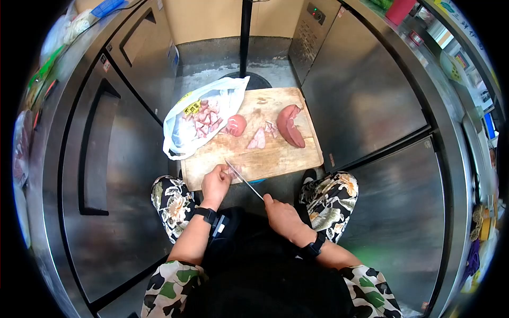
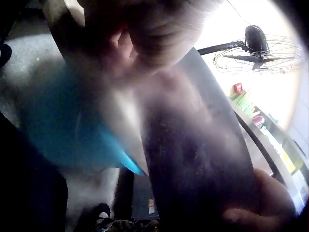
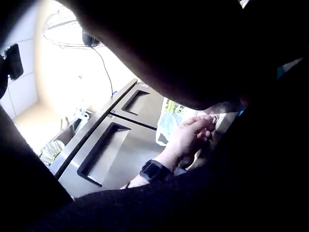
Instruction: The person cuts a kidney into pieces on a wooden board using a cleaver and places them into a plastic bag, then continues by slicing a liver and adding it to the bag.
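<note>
My right hand (image 1: 285, 218) grips the handle of a broad-bladed knife (image 1: 245, 181), its blade slanting over the near part of the wooden cutting board (image 1: 270, 165). Fingers curled, my left hand (image 1: 216, 185) holds a small piece of pink meat (image 1: 233, 171) at the board's near edge, just left of the blade. In the left wrist view the wide blade (image 2: 198, 159) looms blurred beneath that hand. Farther up the board lie a rounded meat lump (image 1: 236, 125), a flat pale-pink piece (image 1: 257, 139), small scraps (image 1: 271, 129) and a large curved reddish piece (image 1: 290, 127).
A white plastic bag (image 1: 178, 144) of cut meat chunks (image 1: 205, 121) lies open over the board's left side. Steel cabinets stand left (image 1: 122, 212) and right (image 1: 366, 79). Beyond the board rises a black pole (image 1: 245, 42) on a round base. Something blue (image 1: 257, 180) shows under the board.
</note>
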Demonstrator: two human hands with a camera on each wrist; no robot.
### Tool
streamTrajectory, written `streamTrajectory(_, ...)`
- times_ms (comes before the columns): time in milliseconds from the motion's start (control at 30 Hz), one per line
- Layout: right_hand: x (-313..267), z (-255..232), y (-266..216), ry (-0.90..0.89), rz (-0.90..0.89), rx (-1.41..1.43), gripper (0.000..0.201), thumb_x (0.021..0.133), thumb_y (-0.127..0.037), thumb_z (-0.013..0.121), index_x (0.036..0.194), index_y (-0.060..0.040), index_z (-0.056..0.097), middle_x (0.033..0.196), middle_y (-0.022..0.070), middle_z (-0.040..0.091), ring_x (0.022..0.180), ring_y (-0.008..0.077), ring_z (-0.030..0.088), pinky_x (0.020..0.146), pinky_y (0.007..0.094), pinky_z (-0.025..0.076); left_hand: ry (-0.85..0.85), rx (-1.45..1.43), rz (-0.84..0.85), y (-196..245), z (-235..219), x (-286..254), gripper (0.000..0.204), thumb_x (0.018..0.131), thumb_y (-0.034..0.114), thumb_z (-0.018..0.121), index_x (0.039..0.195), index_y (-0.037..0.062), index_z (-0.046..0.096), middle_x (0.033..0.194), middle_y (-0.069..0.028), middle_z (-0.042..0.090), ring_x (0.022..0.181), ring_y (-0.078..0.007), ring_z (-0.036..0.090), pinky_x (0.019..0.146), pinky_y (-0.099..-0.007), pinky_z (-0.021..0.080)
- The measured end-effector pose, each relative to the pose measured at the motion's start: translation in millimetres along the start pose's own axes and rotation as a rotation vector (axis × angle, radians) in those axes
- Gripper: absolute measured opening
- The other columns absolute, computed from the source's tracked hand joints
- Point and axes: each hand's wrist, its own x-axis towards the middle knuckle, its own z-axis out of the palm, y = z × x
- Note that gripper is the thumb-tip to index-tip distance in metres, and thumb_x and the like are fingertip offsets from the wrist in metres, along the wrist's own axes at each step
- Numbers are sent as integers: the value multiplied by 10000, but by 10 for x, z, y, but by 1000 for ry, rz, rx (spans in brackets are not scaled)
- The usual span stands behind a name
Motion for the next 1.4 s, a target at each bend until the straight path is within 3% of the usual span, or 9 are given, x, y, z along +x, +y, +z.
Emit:
streamTrajectory(167, 21, -13, 11, -18, 6, 8, 175, 844, -17, 491, 1011, -20, 439, 821, 206, 653, 715, 389, 668, 618, 464, 549, 57, -195, 4, -235, 106, 30, 295, 775, 209, 752, 1018, 82, 642, 679, -59, 668, 628, -247, 652, 599, -366, 503)
streamTrajectory(267, 18, -7, 8, -9, 1, 31, 169, 847, -17, 482, 1010, -15, 437, 817, 212, 650, 715, 394, 664, 618, 466, 545, -16, -83, -26, -44, -14, -35, 336, 753, 230, 774, 1020, 82, 635, 687, -50, 649, 650, -250, 645, 613, -363, 501)
streamTrajectory(367, 1, -34, 18, 14, -1, 38, 175, 846, -14, 479, 1015, -16, 438, 815, 215, 647, 714, 399, 660, 609, 471, 541, 48, 108, 62, 189, -77, -122, 365, 720, 195, 806, 1007, 66, 619, 669, -37, 605, 604, -207, 607, 581, -339, 486)
streamTrajectory(467, 1, -75, 24, -11, 42, 28, 167, 923, -138, 521, 1017, -32, 432, 819, 212, 657, 754, 411, 645, 644, 501, 518, 105, 161, 115, 164, -33, -90, 360, 695, 195, 803, 992, 93, 626, 806, -56, 606, 713, -244, 629, 622, -364, 500)
streamTrajectory(600, -22, -102, 75, 2, 16, 54, 155, 912, -118, 514, 1020, -37, 439, 812, 210, 653, 748, 407, 645, 640, 501, 516, 111, 140, 123, 101, -27, -59, 320, 730, 189, 759, 1009, 124, 616, 956, -66, 594, 874, -285, 634, 725, -398, 517)
streamTrajectory(800, -12, -97, 59, -5, -3, 74, 134, 914, -112, 501, 1018, -43, 452, 824, 202, 656, 741, 403, 648, 633, 494, 517, 126, -4, 68, 40, -58, -19, 278, 719, 94, 719, 975, 115, 612, 943, -69, 593, 876, -292, 626, 744, -402, 514)
streamTrajectory(1100, 63, -77, 51, -26, 13, 125, 191, 926, -136, 517, 1043, -33, 406, 805, 236, 640, 772, 438, 622, 660, 527, 492, 98, -39, 29, 31, -59, 3, 218, 728, 104, 750, 887, 68, 605, 854, -86, 583, 797, -295, 606, 697, -390, 493)
streamTrajectory(1200, 87, -43, 48, -24, 13, 114, 165, 921, -121, 507, 1032, -36, 419, 815, 226, 644, 769, 427, 631, 657, 517, 502, 164, -40, 101, -4, -28, 16, 208, 717, 59, 760, 865, 35, 615, 772, -89, 569, 651, -228, 566, 605, -341, 481)
streamTrajectory(1400, 104, -51, -21, -53, 25, 67, 133, 898, -62, 475, 1021, -29, 436, 819, 218, 647, 734, 411, 648, 630, 499, 526, 114, -17, 42, 62, -75, 7, 191, 735, 81, 742, 876, 72, 614, 845, -83, 599, 753, -271, 603, 678, -386, 490)
